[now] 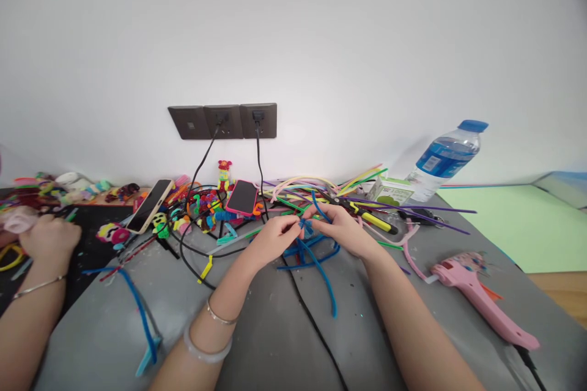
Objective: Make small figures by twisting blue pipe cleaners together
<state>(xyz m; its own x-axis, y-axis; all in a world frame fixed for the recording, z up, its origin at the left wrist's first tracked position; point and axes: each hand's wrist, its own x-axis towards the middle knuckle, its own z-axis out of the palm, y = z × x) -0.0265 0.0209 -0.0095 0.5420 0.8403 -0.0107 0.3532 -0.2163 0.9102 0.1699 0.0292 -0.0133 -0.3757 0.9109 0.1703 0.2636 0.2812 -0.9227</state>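
Both of my hands meet over the middle of the grey table, pinching a blue pipe cleaner piece (316, 263) between them. My left hand (277, 238) closes thumb and fingers on its knotted centre. From the other side my right hand (338, 227) grips the same twisted part. One long blue stem hangs down toward me, and other blue stems spread out below my fingers. The fingertips partly hide the twist. On the left of the table lies a separate bent blue pipe cleaner (140, 308).
A pink glue gun (486, 305) lies at right. Behind are yellow-black pliers (373, 220), loose pipe cleaners (316, 183), a green-white box (391, 191) and a water bottle (447, 156). Phones (242, 197), small figures and black cables (316, 321) lie leftward. Another person's hand (51, 241) is far left.
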